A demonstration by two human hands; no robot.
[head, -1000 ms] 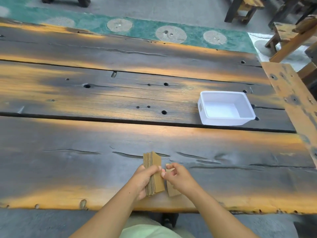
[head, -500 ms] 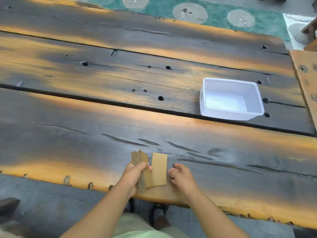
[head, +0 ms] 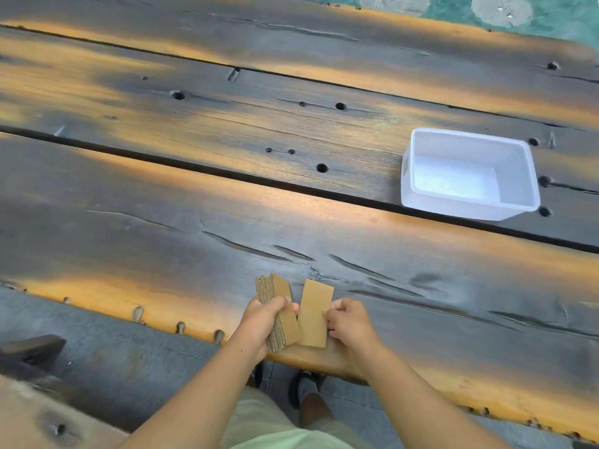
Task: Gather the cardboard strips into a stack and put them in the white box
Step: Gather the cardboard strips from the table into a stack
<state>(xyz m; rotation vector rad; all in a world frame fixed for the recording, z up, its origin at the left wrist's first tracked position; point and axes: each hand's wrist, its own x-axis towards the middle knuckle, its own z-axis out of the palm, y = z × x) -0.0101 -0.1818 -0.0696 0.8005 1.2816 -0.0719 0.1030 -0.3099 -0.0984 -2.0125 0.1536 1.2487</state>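
My left hand (head: 262, 322) grips a stack of brown cardboard strips (head: 275, 306), held on edge near the table's front edge. Just right of it a single cardboard strip (head: 316, 311) lies flat on the wood. My right hand (head: 348, 322) rests at that strip's right side with curled fingers touching its edge. The white box (head: 421, 202) stands empty at the far right, well away from both hands.
The dark wooden plank table (head: 194, 222) has gaps between planks and several knot holes. A wooden bench (head: 29, 413) shows at the lower left. Green patterned floor (head: 551, 14) lies beyond the far edge.
The camera has tilted down and come closer. The single strip now lies separate from the stack, and my right hand has moved to its right edge.
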